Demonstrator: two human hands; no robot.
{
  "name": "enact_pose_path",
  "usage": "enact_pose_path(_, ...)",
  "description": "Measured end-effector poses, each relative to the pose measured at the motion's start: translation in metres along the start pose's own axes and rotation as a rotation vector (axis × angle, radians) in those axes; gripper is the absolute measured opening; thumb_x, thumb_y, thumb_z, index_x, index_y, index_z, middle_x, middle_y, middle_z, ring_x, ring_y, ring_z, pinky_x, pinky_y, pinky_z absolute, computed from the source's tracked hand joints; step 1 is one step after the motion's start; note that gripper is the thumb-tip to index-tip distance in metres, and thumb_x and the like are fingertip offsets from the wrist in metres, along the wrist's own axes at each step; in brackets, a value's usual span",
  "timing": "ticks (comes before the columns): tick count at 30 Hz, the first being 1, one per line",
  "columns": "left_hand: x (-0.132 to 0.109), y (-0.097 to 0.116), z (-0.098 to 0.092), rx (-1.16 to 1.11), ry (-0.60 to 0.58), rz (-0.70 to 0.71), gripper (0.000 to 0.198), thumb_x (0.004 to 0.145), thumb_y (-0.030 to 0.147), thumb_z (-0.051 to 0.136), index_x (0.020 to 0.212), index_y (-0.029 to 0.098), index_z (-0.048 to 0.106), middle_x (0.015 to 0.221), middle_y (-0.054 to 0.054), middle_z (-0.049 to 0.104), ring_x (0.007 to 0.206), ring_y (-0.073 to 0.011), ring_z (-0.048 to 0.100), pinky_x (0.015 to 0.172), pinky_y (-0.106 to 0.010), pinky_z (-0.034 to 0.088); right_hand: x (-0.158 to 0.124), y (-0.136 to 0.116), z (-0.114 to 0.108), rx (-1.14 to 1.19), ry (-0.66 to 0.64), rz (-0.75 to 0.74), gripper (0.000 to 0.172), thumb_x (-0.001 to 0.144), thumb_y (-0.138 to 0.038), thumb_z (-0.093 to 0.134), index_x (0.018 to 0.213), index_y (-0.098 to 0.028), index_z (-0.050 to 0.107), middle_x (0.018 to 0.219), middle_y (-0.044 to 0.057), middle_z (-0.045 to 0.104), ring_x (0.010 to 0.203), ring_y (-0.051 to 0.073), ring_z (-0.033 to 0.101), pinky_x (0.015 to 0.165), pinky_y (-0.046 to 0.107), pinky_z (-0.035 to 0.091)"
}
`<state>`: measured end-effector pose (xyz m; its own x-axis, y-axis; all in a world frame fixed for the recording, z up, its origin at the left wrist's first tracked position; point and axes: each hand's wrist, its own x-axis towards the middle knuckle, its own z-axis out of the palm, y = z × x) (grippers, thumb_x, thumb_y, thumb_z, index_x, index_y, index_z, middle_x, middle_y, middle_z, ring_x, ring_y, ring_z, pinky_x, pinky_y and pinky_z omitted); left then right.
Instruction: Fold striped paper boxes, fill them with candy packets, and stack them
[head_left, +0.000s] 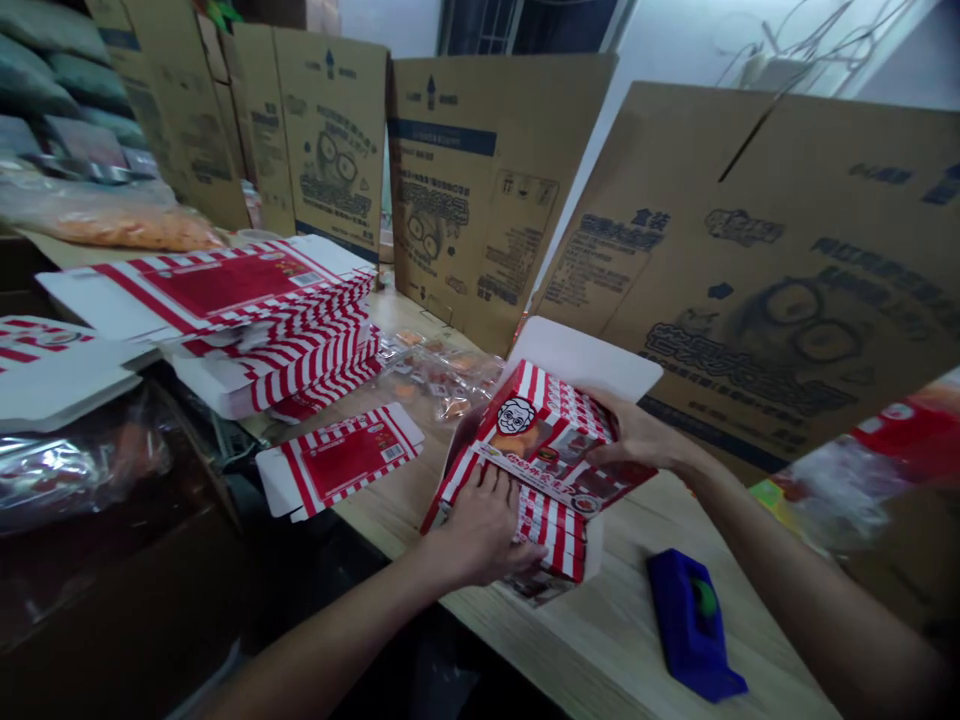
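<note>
Left hand (pixel 481 522), right hand (pixel 636 434) on striped rectangular cartons (pixel 556 462)

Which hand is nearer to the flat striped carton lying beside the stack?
Left. The left hand rests on striped boxes just right of the flat carton; the right hand is farther right, holding the boxes' right end.

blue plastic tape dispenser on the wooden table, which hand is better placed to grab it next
Probably the right hand: the dispenser lies near the right forearm. The left hand looks farther away, resting on red-and-white striped cardboard boxes. Both hands are occupied there, though.
</note>
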<state>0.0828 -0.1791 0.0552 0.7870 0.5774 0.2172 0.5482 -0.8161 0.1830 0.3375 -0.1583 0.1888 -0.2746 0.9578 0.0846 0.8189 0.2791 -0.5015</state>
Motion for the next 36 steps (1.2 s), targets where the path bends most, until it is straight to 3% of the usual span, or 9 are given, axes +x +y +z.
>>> enact_pose_path(4, -0.004, 0.003, 0.010, 0.012, 0.056, -0.012, 0.092, 0.085, 0.072, 0.032, 0.135, -0.004, 0.046, 0.140, -0.029, 0.047, 0.135, -0.0429, 0.036, 0.109, -0.053, 0.027, 0.020, -0.001, 0.005, 0.049, -0.087, 0.077, 0.088, 0.057, -0.032, 0.080, 0.138, -0.021, 0.046, 0.131, 0.009, 0.056, 0.116, 0.037, 0.054, 0.100, 0.051, 0.044)
enact_pose_path(9, -0.007, 0.001, 0.020, 0.030, 0.115, 0.013, 0.092, 0.085, 0.074, 0.028, 0.135, -0.001, 0.047, 0.140, -0.028, 0.047, 0.136, -0.0416, 0.035, 0.110, -0.053, 0.024, 0.031, -0.007, 0.006, 0.022, -0.094, 0.075, 0.083, 0.057, -0.033, 0.080, 0.134, -0.019, 0.050, 0.125, 0.009, 0.059, 0.114, 0.035, 0.055, 0.100, 0.050, 0.044)
enact_pose_path(18, -0.009, -0.001, 0.023, 0.017, 0.151, 0.023, 0.090, 0.086, 0.072, 0.029, 0.134, -0.002, 0.047, 0.139, -0.030, 0.047, 0.135, -0.0413, 0.037, 0.110, -0.053, 0.023, 0.020, -0.011, 0.023, -0.237, 0.027, -0.021, 0.091, 0.057, -0.032, 0.079, 0.139, -0.020, 0.042, 0.136, 0.013, 0.048, 0.125, 0.037, 0.045, 0.108, 0.053, 0.033)
enact_pose_path(25, -0.012, -0.001, 0.018, -0.040, 0.130, 0.023, 0.088, 0.087, 0.070, 0.032, 0.134, -0.003, 0.047, 0.140, -0.029, 0.046, 0.137, -0.0420, 0.034, 0.111, -0.052, 0.022, 0.005, 0.006, 0.034, -0.210, -0.022, -0.015, 0.095, 0.062, -0.039, 0.078, 0.144, -0.021, 0.034, 0.142, 0.014, 0.043, 0.129, 0.037, 0.042, 0.110, 0.054, 0.030)
enact_pose_path(31, -0.011, 0.000, 0.022, -0.026, 0.160, 0.024, 0.088, 0.086, 0.071, 0.031, 0.135, -0.001, 0.047, 0.138, -0.029, 0.048, 0.135, -0.0425, 0.034, 0.108, -0.057, 0.022, -0.001, 0.015, 0.036, -0.243, -0.056, -0.009, 0.102, 0.063, -0.048, 0.077, 0.147, -0.020, 0.026, 0.150, 0.018, 0.032, 0.136, 0.042, 0.031, 0.112, 0.059, 0.025)
enact_pose_path(36, -0.011, 0.002, 0.022, -0.003, 0.190, 0.052, 0.088, 0.086, 0.071, 0.030, 0.128, -0.003, 0.053, 0.135, -0.030, 0.051, 0.131, -0.0434, 0.039, 0.108, -0.055, 0.021, 0.001, 0.013, 0.029, -0.155, -0.101, -0.030, 0.095, 0.066, -0.050, 0.077, 0.145, -0.022, 0.030, 0.148, 0.014, 0.038, 0.133, 0.040, 0.038, 0.112, 0.057, 0.030)
